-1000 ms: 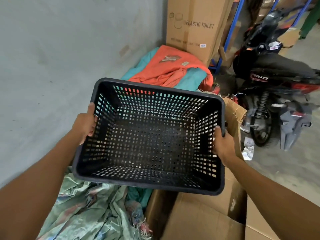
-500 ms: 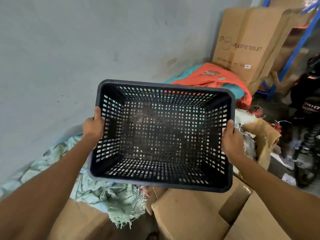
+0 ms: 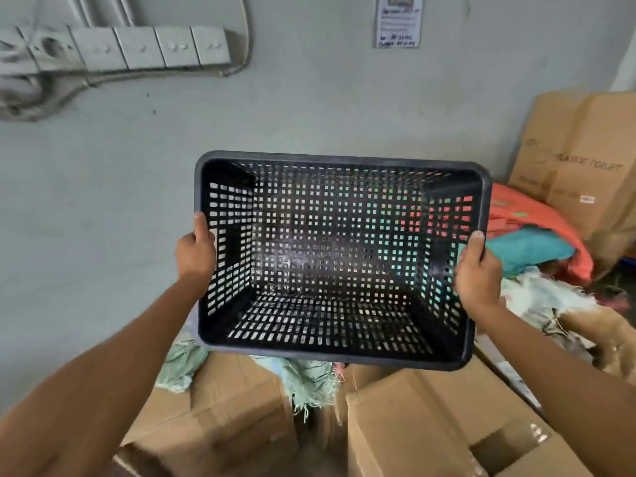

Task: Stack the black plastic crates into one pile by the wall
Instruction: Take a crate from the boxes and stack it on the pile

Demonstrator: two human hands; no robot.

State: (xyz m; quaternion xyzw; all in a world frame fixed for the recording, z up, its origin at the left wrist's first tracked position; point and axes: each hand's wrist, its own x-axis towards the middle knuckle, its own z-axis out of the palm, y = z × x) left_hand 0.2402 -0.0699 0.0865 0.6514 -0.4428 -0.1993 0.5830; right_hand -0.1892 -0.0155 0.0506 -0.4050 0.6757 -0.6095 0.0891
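Observation:
A black plastic crate (image 3: pixel 330 351) with perforated walls and floor hangs in the air in front of me, tilted so its open top faces me. My left hand (image 3: pixel 196 253) grips its left rim, thumb over the edge. On the opposite side my right hand (image 3: pixel 478 273) grips the right rim the same way. The crate is empty. It is held above cardboard boxes, in front of a grey wall (image 3: pixel 309 108). No other crate shows in this view.
Brown cardboard boxes (image 3: pixel 430 425) lie below the crate, with pale green sacking (image 3: pixel 306 380) between them. Orange and teal cloth (image 3: pixel 530 232) is heaped at the right, before a tall carton (image 3: pixel 585 166). Switch boxes (image 3: pixel 137 46) and a paper notice (image 3: pixel 399 20) hang on the wall.
The view has swung left and upward along the wall: the motorcycle has left the frame and the switch boxes appeared. Both hands keep their grip on the crate, now tilted more toward me.

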